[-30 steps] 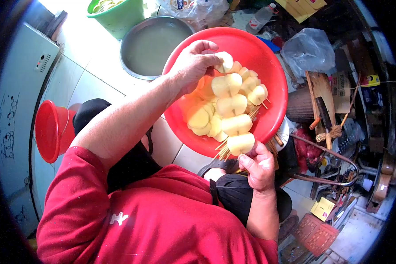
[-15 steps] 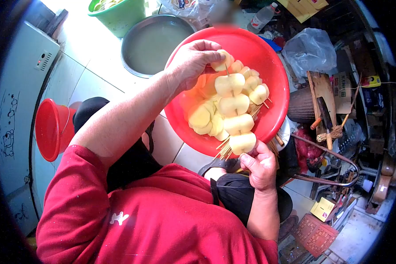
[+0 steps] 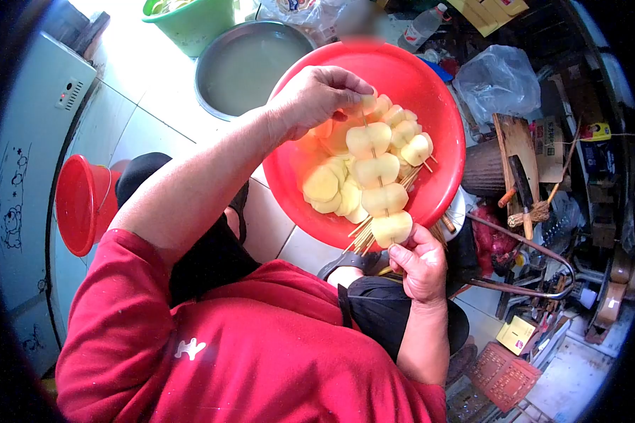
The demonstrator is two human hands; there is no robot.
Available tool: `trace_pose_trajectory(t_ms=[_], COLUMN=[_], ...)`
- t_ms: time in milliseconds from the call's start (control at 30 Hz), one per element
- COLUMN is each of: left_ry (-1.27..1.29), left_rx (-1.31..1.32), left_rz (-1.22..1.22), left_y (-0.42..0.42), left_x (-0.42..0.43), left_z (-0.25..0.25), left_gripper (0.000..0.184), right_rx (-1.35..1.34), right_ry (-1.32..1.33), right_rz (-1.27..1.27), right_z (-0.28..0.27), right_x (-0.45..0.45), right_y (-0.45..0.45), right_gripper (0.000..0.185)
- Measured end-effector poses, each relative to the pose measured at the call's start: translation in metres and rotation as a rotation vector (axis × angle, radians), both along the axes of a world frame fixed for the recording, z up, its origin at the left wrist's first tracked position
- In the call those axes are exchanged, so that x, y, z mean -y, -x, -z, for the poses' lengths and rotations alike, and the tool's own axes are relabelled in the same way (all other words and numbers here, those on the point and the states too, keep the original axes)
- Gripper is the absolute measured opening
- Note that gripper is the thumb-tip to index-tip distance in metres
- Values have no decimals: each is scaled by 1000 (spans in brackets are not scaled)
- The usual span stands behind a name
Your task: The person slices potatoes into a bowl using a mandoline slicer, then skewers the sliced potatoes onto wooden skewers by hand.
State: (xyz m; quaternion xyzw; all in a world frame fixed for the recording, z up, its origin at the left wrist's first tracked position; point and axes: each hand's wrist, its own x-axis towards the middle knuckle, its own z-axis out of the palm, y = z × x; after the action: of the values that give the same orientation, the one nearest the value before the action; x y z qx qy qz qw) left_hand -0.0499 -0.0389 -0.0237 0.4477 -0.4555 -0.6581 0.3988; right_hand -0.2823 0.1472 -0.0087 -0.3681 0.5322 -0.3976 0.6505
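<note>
Between my hands, over the big red basin point(image 3: 441, 120), runs a thin wooden skewer point(image 3: 374, 151) threaded with several pale slices that look like potato. My left hand point(image 3: 324, 95) pinches the top potato slice point(image 3: 363, 106) at the skewer's far end. At the near end, my right hand point(image 3: 422, 264) grips the skewer just below the lowest slice point(image 3: 391, 229), thumb and fingers closed. Loose potato slices point(image 3: 321, 185) lie in the basin under them. Beside these are a finished-looking row of threaded slices point(image 3: 418, 148) and a bundle of bare skewers point(image 3: 362, 236).
A grey basin point(image 3: 254, 63) of cloudy liquid and a green tub point(image 3: 197, 25) stand beyond the red basin. A small red bucket point(image 3: 77, 204) is at left. On the right are a knife point(image 3: 521, 187) on a wooden board point(image 3: 504, 144), a plastic bag point(image 3: 497, 84) and a bottle point(image 3: 422, 28).
My left hand has shifted slightly, its fingers now covering more of the top slice. The skewer and my right hand have barely moved.
</note>
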Motion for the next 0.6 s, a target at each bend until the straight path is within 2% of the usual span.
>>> trace_pose_trajectory(t_ms=[167, 367, 433, 600], left_ry=[60, -162, -280, -340], left_rx=[106, -84, -157, -180], left_rz=[9, -72, -13, 41], left_y=[4, 0, -5, -7], left_x=[-8, -4, 0, 3], left_z=[-6, -4, 1, 5], left_gripper=[14, 18, 18, 16], right_rx=[-15, -15, -22, -5], right_ry=[18, 30, 31, 28], right_rz=[-7, -64, -83, -92], right_z=[4, 2, 1, 2], right_x=[0, -1, -1, -2], right_y=[-1, -2, -2, -3], right_gripper=[22, 24, 25, 25])
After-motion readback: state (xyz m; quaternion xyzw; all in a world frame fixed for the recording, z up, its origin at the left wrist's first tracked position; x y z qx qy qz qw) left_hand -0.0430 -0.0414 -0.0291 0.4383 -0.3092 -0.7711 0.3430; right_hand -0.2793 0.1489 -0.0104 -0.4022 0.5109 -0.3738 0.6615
